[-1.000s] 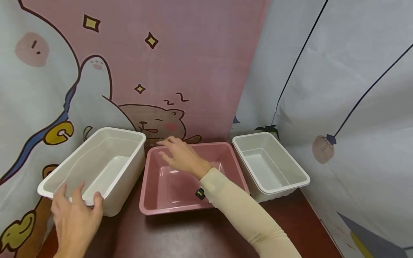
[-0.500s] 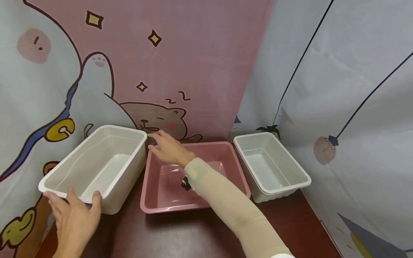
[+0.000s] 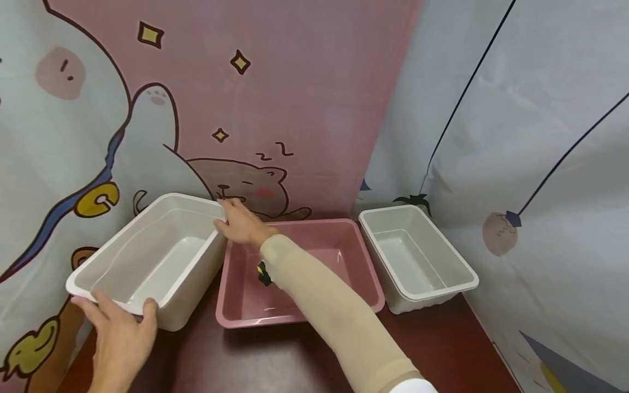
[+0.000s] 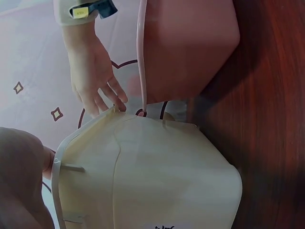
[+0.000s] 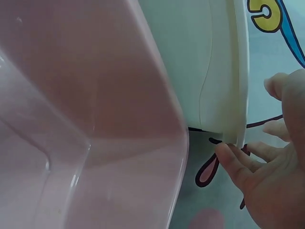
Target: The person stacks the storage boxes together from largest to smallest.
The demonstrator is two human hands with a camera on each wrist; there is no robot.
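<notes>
At the left stands a deep beige plastic bin (image 3: 194,273). My left hand (image 3: 123,338) is at its near rim, fingers spread, with the thumb near the right corner. My right hand (image 3: 243,224) reaches across to the far right corner of the same bin. In the right wrist view, the fingertips (image 5: 228,155) of that hand are right at the corner of the rim, with other fingers behind it. The left wrist view shows the bin's outer side wall (image 4: 167,162) and my right hand (image 4: 93,76) coming down to its corner.
A shallow pink bin (image 3: 361,262) sits in the middle under my right forearm. At the right is another beige bin (image 3: 464,281), its rim appearing doubled. All rest on a dark red-brown table (image 3: 255,360). Printed cloth (image 3: 314,109) hangs behind and at the sides.
My right hand has moved left from over the pink bin to the left beige bin's far corner. My left hand has come from above that bin's near rim down onto it.
</notes>
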